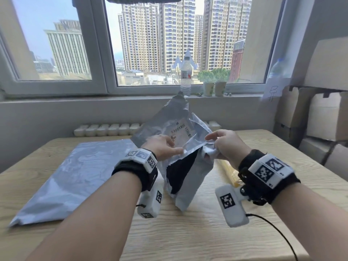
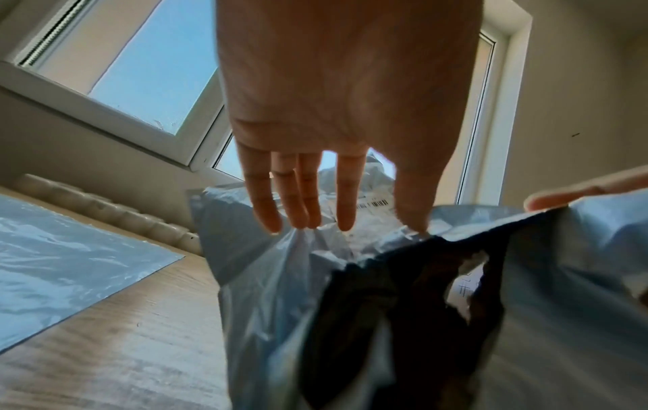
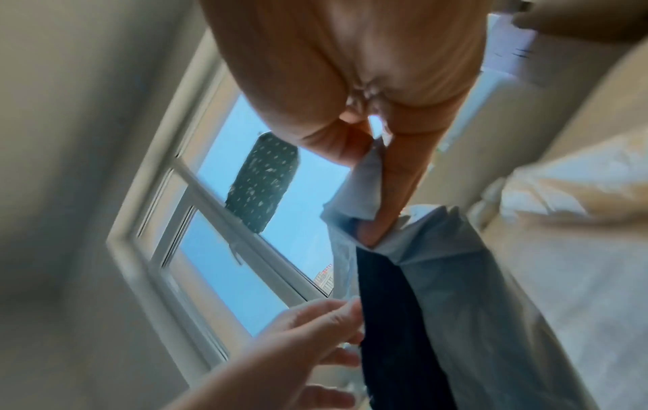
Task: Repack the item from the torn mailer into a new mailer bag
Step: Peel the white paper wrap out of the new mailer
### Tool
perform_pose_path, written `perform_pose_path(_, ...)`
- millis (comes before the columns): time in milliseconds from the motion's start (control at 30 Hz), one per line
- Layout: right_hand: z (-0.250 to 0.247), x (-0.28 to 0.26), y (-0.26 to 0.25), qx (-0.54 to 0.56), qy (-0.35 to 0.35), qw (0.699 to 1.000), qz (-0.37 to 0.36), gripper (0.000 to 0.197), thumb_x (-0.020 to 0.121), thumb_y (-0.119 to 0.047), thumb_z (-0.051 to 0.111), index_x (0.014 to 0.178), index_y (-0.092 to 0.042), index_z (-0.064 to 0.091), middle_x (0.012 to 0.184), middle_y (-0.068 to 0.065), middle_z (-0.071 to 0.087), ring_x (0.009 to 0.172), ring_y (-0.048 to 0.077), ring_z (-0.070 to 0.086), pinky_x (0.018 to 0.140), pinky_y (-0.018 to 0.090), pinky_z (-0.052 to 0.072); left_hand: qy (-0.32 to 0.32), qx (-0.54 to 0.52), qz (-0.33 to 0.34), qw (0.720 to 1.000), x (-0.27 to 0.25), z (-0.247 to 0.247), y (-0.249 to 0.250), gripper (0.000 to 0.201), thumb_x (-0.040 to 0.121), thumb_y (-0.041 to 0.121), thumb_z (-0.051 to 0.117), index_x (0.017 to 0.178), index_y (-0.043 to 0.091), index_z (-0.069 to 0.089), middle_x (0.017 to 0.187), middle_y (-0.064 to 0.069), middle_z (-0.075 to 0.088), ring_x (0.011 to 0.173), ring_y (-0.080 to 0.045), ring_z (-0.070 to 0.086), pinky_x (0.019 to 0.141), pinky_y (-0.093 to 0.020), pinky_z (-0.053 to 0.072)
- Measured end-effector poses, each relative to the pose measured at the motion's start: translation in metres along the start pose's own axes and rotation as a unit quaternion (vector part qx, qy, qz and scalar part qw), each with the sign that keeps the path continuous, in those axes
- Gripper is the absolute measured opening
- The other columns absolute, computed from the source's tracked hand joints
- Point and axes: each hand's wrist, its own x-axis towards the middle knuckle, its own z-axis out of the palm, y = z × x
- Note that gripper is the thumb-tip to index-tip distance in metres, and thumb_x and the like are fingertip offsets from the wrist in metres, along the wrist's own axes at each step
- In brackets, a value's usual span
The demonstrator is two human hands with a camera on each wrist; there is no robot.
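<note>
I hold the torn grey mailer [image 1: 169, 119] upright above the wooden table [image 1: 188, 232], its shipping label facing away from me. My left hand [image 1: 169, 147] pinches the left side of the ripped edge between thumb and fingers [image 2: 308, 210]. My right hand [image 1: 216, 142] pinches the right side of the same edge, and the grey plastic [image 3: 364, 194] bunches between its thumb and finger. The tear gapes between the hands and shows a dark inside [image 1: 180, 170]; the item inside is not clearly visible. The new grey mailer [image 1: 75, 176] lies flat on the table to the left.
A yellow object [image 1: 229, 172] lies on the table behind my right wrist. A water bottle [image 1: 186, 76] and two paper cups [image 1: 214, 88] stand on the window sill. Cardboard boxes [image 1: 320, 110] are stacked at the right, and a radiator [image 1: 107, 129] runs behind the table.
</note>
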Motion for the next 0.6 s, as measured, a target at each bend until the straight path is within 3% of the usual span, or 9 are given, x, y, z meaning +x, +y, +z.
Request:
perform_pose_path(67,0.002,-0.004,0.005,0.111,-0.013,0.99,0.085,0.039,0.083,0.017,0.028,0.09,-0.004,0.06,0.109,0.021,0.055,0.089,0.033,0.062,0.088,0.05,0.054,-0.002,-0.005,-0.004,1.0,0.0,0.0,-0.001,0.053,0.079,0.056,0.065,0.121,0.025,0.06,0.124,0.0,0.059,0.108,-0.016,0.057,0.092,-0.029,0.047)
perform_pose_path(167,0.002,-0.014,0.02,0.156,-0.063,0.971,0.168,0.036,0.086,0.017,0.032,0.106,0.0,0.057,0.116,0.022,0.052,0.096,0.034,0.063,0.075,0.041,0.06,-0.008,-0.011,-0.011,1.0,-0.001,0.0,0.0,0.046,0.084,0.047,0.065,0.124,0.025,0.058,0.132,-0.003,0.055,0.118,-0.02,0.054,0.097,-0.029,0.043)
perform_pose_path(233,0.002,-0.019,0.037,0.038,-0.12,0.977,0.174,0.035,0.084,0.017,0.039,0.105,-0.002,0.06,0.115,0.02,0.055,0.099,0.031,0.063,0.074,0.039,0.061,-0.029,0.01,-0.016,0.999,-0.003,0.007,0.001,0.042,0.082,0.043,0.067,0.121,0.028,0.06,0.132,-0.002,0.056,0.114,-0.019,0.055,0.092,-0.026,0.042)
perform_pose_path(300,0.004,-0.025,0.054,-0.197,-0.179,0.952,0.148,0.033,0.083,0.011,0.049,0.108,-0.003,0.064,0.111,0.015,0.063,0.091,0.026,0.066,0.073,0.033,0.06,-0.077,0.047,-0.015,0.996,-0.007,0.021,0.001,0.045,0.08,0.037,0.071,0.122,0.024,0.061,0.13,-0.001,0.056,0.11,-0.018,0.056,0.089,-0.026,0.044)
perform_pose_path(367,0.006,-0.025,0.067,-0.457,-0.224,0.856,0.089,0.031,0.082,0.0,0.06,0.111,-0.004,0.069,0.109,0.013,0.069,0.09,0.024,0.067,0.074,0.03,0.056,-0.139,0.099,-0.006,0.985,-0.013,0.041,-0.003,0.048,0.079,0.03,0.074,0.124,0.018,0.062,0.129,-0.002,0.059,0.114,-0.02,0.057,0.091,-0.028,0.046)
perform_pose_path(400,0.007,-0.024,0.069,-0.549,-0.233,0.801,0.058,0.03,0.081,-0.008,0.065,0.11,-0.005,0.071,0.109,0.011,0.071,0.093,0.023,0.067,0.074,0.029,0.054,-0.165,0.118,-0.003,0.979,-0.016,0.05,-0.006,0.047,0.078,0.028,0.076,0.122,0.016,0.064,0.128,-0.003,0.06,0.114,-0.02,0.058,0.089,-0.028,0.047)
perform_pose_path(433,0.009,-0.021,0.07,-0.596,-0.228,0.769,0.038,0.03,0.079,-0.014,0.068,0.108,-0.007,0.072,0.107,0.008,0.072,0.096,0.022,0.067,0.076,0.027,0.053,-0.182,0.13,0.0,0.975,-0.018,0.058,-0.01,0.045,0.077,0.027,0.078,0.119,0.016,0.066,0.126,-0.003,0.061,0.113,-0.021,0.058,0.088,-0.028,0.047)
perform_pose_path(533,0.015,-0.01,0.06,-0.613,-0.211,0.762,-0.011,0.024,0.078,-0.014,0.066,0.099,-0.007,0.075,0.1,0.007,0.074,0.093,0.022,0.068,0.078,0.03,0.056,-0.186,0.125,0.004,0.974,-0.017,0.069,-0.02,0.043,0.074,0.031,0.081,0.112,0.017,0.068,0.122,-0.001,0.062,0.109,-0.019,0.057,0.084,-0.025,0.045)
perform_pose_path(600,0.024,-0.003,0.047,-0.587,-0.198,0.783,-0.056,0.022,0.081,-0.01,0.058,0.094,-0.006,0.075,0.096,0.009,0.074,0.089,0.024,0.068,0.076,0.03,0.057,-0.199,0.093,-0.008,0.976,-0.012,0.066,-0.023,0.039,0.073,0.032,0.081,0.108,0.017,0.071,0.108,0.0,0.066,0.089,-0.012,0.058,0.069,-0.02,0.046)
